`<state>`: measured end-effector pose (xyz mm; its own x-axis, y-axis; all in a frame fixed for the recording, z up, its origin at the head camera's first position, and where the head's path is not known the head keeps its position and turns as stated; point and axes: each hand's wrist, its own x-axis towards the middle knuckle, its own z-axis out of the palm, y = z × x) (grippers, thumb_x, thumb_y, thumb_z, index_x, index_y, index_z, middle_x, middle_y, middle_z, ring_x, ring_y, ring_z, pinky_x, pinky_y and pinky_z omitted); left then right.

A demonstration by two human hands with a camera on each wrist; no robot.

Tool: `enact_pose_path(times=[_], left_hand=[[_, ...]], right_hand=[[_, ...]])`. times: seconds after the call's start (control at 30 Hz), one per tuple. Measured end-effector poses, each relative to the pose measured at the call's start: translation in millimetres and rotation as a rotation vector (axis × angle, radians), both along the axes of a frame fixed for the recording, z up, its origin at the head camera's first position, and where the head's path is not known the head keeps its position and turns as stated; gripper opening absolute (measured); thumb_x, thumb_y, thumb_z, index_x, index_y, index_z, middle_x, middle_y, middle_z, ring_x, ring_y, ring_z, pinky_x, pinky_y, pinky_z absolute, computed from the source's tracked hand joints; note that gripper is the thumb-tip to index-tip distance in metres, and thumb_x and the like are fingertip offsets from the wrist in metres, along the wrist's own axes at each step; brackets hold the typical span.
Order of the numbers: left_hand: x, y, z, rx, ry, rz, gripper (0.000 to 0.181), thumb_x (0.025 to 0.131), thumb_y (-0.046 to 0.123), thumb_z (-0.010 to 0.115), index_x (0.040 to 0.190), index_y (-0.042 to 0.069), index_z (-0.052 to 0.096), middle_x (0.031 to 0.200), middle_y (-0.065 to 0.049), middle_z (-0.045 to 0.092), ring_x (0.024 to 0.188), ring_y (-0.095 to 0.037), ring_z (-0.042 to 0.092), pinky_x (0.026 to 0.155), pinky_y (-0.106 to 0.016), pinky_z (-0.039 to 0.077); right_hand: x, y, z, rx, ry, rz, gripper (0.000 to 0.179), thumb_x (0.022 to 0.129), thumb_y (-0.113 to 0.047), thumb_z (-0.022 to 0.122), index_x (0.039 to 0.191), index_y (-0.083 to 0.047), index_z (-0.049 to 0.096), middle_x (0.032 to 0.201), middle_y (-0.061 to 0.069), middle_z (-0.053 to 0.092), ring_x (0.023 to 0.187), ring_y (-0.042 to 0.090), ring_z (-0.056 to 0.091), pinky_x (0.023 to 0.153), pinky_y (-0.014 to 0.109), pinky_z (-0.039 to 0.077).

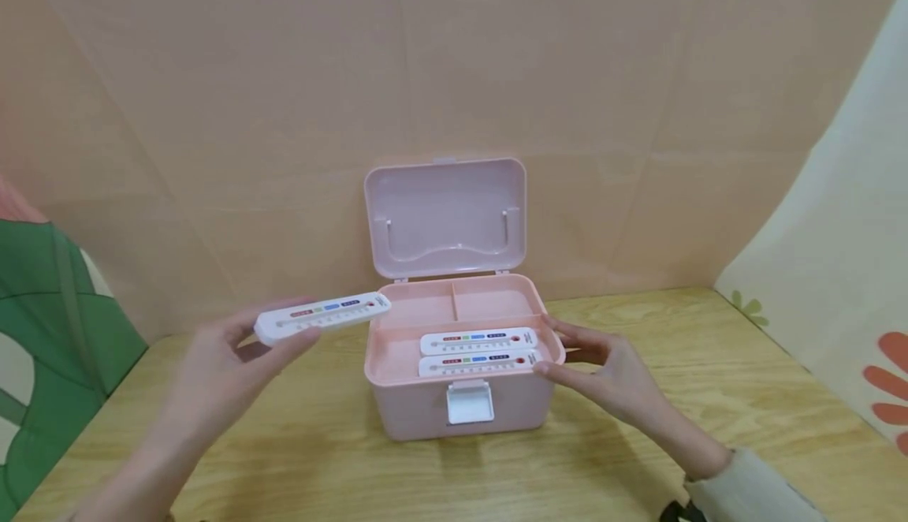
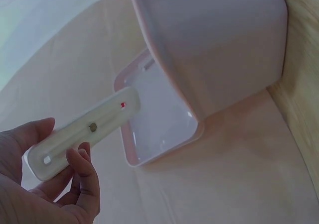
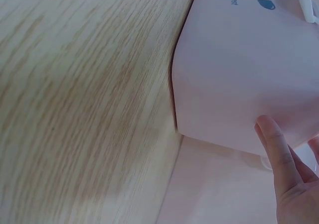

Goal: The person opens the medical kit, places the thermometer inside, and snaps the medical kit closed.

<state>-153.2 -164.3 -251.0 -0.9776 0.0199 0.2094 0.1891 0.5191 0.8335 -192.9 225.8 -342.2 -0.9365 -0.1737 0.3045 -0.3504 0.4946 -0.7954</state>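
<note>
My left hand (image 1: 237, 356) pinches a white thermometer (image 1: 322, 317) in the air left of the box, thumb and fingers at its left end. Its printed scale faces up in the head view; its plain back (image 2: 89, 134) shows in the left wrist view. A pink medicine box (image 1: 464, 404) stands with its lid (image 1: 447, 218) raised. Two more white thermometers, a rear one (image 1: 478, 341) and a front one (image 1: 478, 362), lie side by side in its front compartment. My right hand (image 1: 620, 372) holds the box's right rim, thumb near the front corner, fingers along the side wall.
A divider (image 1: 455, 302) splits the rear of the box's tray into two compartments. A white latch (image 1: 470, 402) hangs at the box front. Under the box is a wooden table (image 1: 319, 459). A plain cloth backdrop (image 1: 284, 112) hangs behind, with patterned cloth at both sides.
</note>
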Motion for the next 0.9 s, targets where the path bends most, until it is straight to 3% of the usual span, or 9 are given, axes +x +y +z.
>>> enact_pose_path(times=[0.27, 0.57, 0.77, 0.9], left_hand=[[-8.6, 15.2, -2.4, 0.028, 0.011, -0.063, 0.044, 0.081, 0.040, 0.068, 0.120, 0.021, 0.062, 0.119, -0.004, 0.063, 0.095, -0.007, 0.065, 0.077, -0.019, 0.053], [-19.1, 36.7, -5.6, 0.143, 0.007, -0.165, 0.043, 0.080, 0.030, 0.072, 0.119, 0.016, 0.062, 0.117, -0.008, 0.064, 0.092, -0.014, 0.067, 0.075, -0.024, 0.055], [-27.9, 49.1, -14.6, 0.183, -0.001, -0.218, 0.042, 0.079, 0.024, 0.073, 0.118, 0.014, 0.062, 0.116, -0.007, 0.064, 0.089, -0.014, 0.066, 0.075, -0.025, 0.055], [-33.7, 57.9, -22.9, 0.185, 0.037, -0.252, 0.041, 0.078, 0.021, 0.074, 0.116, 0.012, 0.063, 0.112, -0.007, 0.066, 0.087, -0.009, 0.063, 0.073, -0.022, 0.054]], right_hand=[[0.2, -0.3, -0.7, -0.002, -0.002, 0.003, 0.055, 0.077, -0.024, 0.075, 0.127, -0.013, 0.056, 0.126, 0.013, 0.059, 0.086, 0.011, 0.067, 0.068, 0.023, 0.056], [0.7, 0.1, -0.4, 0.010, 0.004, -0.005, 0.054, 0.077, -0.023, 0.075, 0.127, -0.015, 0.057, 0.126, 0.012, 0.060, 0.086, 0.009, 0.066, 0.067, 0.023, 0.055], [0.2, 0.0, -0.7, 0.016, 0.011, -0.014, 0.055, 0.076, -0.025, 0.076, 0.127, -0.014, 0.057, 0.125, 0.010, 0.060, 0.085, 0.008, 0.067, 0.067, 0.023, 0.056], [1.1, -0.7, 1.0, 0.013, 0.019, -0.009, 0.054, 0.077, -0.023, 0.075, 0.127, -0.015, 0.057, 0.124, 0.012, 0.061, 0.085, 0.007, 0.066, 0.066, 0.023, 0.055]])
